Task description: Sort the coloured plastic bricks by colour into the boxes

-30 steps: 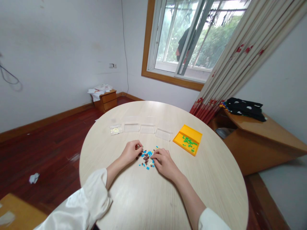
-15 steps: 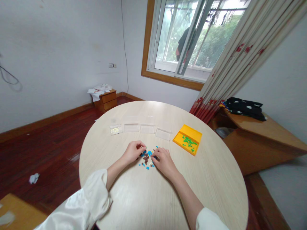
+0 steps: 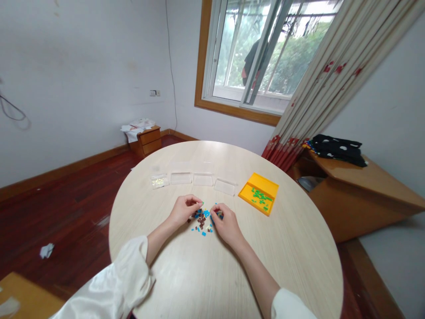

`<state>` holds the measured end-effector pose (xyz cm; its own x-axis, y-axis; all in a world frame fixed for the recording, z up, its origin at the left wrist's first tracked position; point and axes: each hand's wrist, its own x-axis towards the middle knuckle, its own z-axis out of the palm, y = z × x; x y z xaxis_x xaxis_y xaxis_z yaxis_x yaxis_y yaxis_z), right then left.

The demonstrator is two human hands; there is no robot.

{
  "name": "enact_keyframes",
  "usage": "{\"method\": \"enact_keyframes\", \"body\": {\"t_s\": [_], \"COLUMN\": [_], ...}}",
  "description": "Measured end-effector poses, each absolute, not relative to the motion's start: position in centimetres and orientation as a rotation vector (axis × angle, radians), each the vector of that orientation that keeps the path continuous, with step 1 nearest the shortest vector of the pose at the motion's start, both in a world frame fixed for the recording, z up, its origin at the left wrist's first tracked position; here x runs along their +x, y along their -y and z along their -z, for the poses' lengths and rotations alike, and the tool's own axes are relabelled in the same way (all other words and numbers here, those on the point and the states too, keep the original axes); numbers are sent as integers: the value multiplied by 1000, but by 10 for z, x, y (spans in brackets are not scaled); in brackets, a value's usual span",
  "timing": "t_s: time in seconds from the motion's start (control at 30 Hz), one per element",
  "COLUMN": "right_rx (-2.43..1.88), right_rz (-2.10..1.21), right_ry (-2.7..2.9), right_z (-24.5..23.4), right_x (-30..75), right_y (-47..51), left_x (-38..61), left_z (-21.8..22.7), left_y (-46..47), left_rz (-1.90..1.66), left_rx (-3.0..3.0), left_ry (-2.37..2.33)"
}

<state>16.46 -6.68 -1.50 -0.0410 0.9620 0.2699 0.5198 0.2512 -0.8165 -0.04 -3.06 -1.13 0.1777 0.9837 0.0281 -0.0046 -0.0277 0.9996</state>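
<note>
A loose pile of small building bricks (image 3: 201,220), brown, blue and pale yellow, lies on the round table (image 3: 186,274) between my hands. My left hand (image 3: 184,210) is at the pile's left edge, its thumb and forefinger pinched on a tiny green brick (image 3: 202,203). On the other side, my right hand (image 3: 226,221) reaches over the pile's right edge with fingers curled and close together. Whatever its fingertips hold is hidden. Green bricks (image 3: 261,197) lie in an opened yellow box (image 3: 255,208) to the right.
Beyond the pile stand several clear plastic boxes (image 3: 202,179) in a row. The leftmost one (image 3: 160,180) holds something pale yellow. A wooden cabinet (image 3: 372,190) with dark cloth (image 3: 341,148) on top is right of the table. Behind the window (image 3: 232,57) stands a person.
My right hand's fingers have drawn together and lifted slightly. The green brick in my left fingertips now shows more clearly. The view has shifted a little.
</note>
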Motion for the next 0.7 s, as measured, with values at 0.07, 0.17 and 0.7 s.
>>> {"method": "enact_keyframes", "body": {"t_s": [0.07, 0.17, 0.7], "right_rx": [-1290, -1104, -925], "right_rz": [-955, -1339, -1527], "right_ry": [1407, 1013, 591], "right_z": [15, 12, 12], "right_x": [160, 153, 149], "right_y": [66, 68, 71], "left_x": [1, 4, 7], "left_z": [10, 8, 13], "left_y": [34, 41, 43], "left_rz": [-1155, -1247, -1319], "left_rx": [1415, 1681, 2041], "left_ry": [-1060, -1018, -946]}}
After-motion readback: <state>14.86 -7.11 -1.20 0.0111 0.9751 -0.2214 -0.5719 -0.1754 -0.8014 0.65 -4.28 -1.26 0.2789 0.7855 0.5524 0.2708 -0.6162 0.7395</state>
